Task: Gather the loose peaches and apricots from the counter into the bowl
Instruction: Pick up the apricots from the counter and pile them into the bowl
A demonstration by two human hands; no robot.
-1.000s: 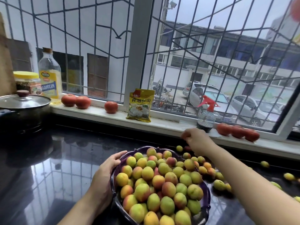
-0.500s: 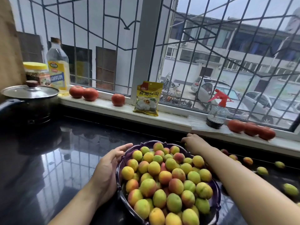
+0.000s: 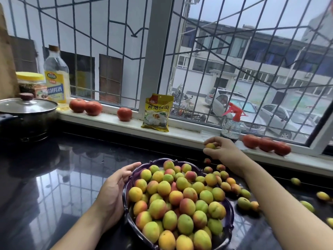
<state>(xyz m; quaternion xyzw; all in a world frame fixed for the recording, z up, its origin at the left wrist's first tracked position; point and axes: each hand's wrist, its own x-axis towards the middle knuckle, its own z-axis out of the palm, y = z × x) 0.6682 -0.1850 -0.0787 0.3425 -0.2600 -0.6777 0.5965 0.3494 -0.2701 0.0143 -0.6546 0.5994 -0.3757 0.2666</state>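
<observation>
A dark purple scalloped bowl (image 3: 229, 212) sits close on the glossy black counter (image 3: 54, 186), heaped with yellow-green and red-blushed apricots and peaches (image 3: 180, 201). The left hand (image 3: 115, 188) cups its left rim, fingers curved against the edge. More loose fruit (image 3: 243, 202) lies scattered just right of the bowl, under the right forearm. Further back, the right hand (image 3: 223, 150) pinches one small apricot (image 3: 210, 146) in its fingertips, lifted near the sill, beside a red-topped spray bottle (image 3: 232, 123).
</observation>
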